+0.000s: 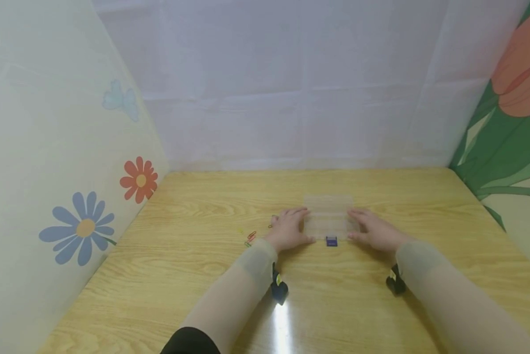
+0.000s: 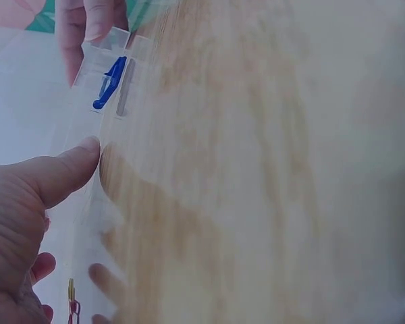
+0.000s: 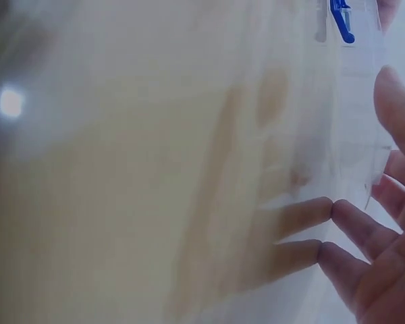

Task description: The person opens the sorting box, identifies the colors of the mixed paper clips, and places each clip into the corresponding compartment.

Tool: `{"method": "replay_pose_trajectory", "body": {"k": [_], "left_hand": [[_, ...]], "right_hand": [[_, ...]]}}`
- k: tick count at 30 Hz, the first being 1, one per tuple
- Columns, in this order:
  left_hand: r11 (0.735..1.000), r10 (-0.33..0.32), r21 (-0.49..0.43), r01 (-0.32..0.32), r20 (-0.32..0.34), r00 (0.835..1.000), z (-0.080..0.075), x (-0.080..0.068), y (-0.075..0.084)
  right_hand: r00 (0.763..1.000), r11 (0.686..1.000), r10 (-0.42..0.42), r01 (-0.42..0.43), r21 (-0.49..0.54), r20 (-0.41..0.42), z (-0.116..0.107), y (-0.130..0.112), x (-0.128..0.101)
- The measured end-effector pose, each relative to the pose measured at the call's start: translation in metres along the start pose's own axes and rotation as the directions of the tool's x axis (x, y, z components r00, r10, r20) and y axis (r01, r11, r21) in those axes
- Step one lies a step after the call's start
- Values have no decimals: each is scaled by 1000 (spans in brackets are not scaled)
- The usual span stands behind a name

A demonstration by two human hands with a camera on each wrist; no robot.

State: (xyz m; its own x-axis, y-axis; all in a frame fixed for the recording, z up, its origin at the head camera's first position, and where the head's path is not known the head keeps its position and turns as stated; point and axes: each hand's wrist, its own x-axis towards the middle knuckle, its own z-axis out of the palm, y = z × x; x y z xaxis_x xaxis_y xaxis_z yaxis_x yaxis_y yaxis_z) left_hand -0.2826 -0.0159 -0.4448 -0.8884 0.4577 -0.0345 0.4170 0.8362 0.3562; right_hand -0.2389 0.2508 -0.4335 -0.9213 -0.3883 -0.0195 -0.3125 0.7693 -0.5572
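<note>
My two hands frame a clear box

The clear, rectangular plastic box (image 1: 328, 219) sits on the light wood-grain surface (image 1: 158, 275), roughly midway between its left and right edges and toward the far edge. Its dark blue plastic latch (image 1: 331, 241) is on the side facing me.

My left hand (image 1: 290, 228) is at the box's left side, thumb spread wide from the fingers, its tip at the near left corner. My right hand (image 1: 375, 230) mirrors it at the right side, fingers spread and thumb apart, with two fingertips meeting the surface. Neither hand is closed round the box; how firmly they press it I cannot tell.

Left of my left hand, toward the surface's left edge, lie a red wire paper clip (image 1: 251, 236) and a green wire paper clip (image 1: 247, 244), close together. A white cloth backdrop (image 1: 300, 98) hangs behind the far edge.
</note>
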Motion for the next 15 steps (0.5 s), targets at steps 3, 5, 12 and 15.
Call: {"method": "replay_pose_trajectory", "body": {"k": [3, 5, 12, 15], "left_hand": [[1000, 2, -1, -2, 1, 1000, 0, 0, 0], [1000, 5, -1, -5, -1, 1000, -1, 0, 0], [1000, 11, -8, -11, 12, 1000, -1, -2, 0], [999, 26, -19, -26, 12, 1000, -2, -3, 1]], "right_hand": [[1000, 1000, 4, -4, -3, -1, 0, 0, 1], [1000, 1000, 5, -5, -2, -1, 1, 0, 1], [1000, 1000, 19, -19, 6, 5, 1, -1, 1], [1000, 1000, 20, -20, 7, 4, 1, -1, 0]]}}
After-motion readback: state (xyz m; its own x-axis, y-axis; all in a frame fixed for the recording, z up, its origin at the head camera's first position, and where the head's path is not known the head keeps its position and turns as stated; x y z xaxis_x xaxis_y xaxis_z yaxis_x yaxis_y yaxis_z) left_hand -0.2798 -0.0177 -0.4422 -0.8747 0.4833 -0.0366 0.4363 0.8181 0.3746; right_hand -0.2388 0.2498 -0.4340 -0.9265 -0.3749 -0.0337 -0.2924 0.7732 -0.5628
